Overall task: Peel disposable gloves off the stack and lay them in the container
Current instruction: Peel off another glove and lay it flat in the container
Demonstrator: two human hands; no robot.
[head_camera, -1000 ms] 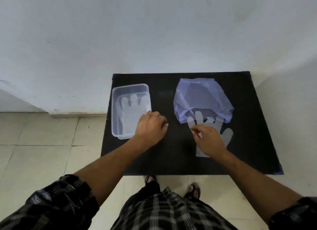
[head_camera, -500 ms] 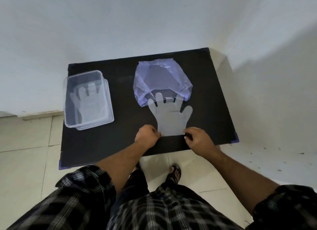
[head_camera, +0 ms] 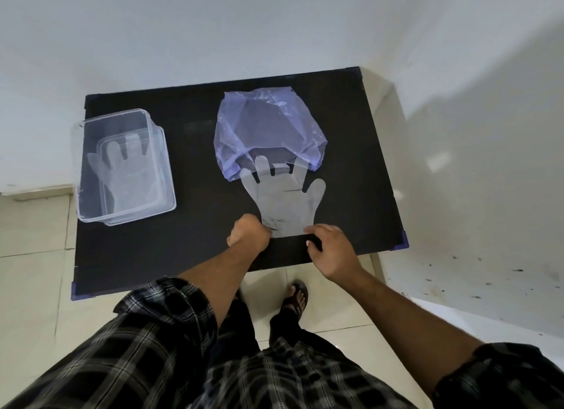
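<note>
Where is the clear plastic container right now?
In the head view, the clear container sits on the left part of the black table, left of the purple bag, with gloves lying inside it.

The person wears a dark plaid shirt (head_camera: 146, 356) checked in black, grey and white, sleeves rolled above bare forearms, dark trousers (head_camera: 283, 326), and a dark open-toed sandal (head_camera: 297, 297).

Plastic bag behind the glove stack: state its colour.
The plastic bag is translucent purple-blue, seen in the head view.

Soft, even daylight; a faint shadow falls across the right wall (head_camera: 476, 109). Wide-angle bending shows at the edges, and the shirt (head_camera: 146, 363) is slightly blurred.
</note>
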